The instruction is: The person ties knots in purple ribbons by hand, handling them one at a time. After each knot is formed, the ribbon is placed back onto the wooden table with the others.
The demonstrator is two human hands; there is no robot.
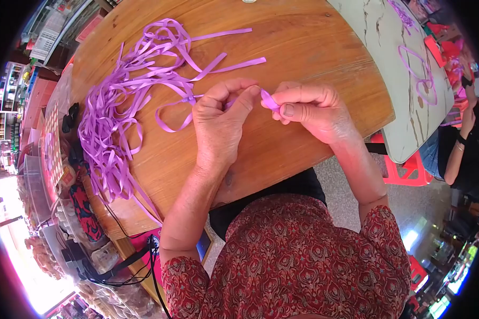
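Note:
Between my two hands runs a short stretch of narrow purple ribbon (269, 99). My left hand (221, 114) pinches one part of it between thumb and forefinger, with its other fingers curled in. Thumb and fingers of my right hand (308, 109) are closed on the ribbon a little to the right. A ribbon loop with a small knot (188, 99) trails out to the left of my left hand onto the wooden table. Farther left lies a big tangled heap of the same purple ribbon (109, 114), with several loose ends stretching toward the table's middle.
The wooden table (314, 48) curves around in front of me. A white marbled table (410, 122) adjoins it at the right, with purple ribbon loops (423, 80) on it. Beyond sits another person (465, 138) near a red stool (407, 173). Black cables (138, 258) hang at the lower left.

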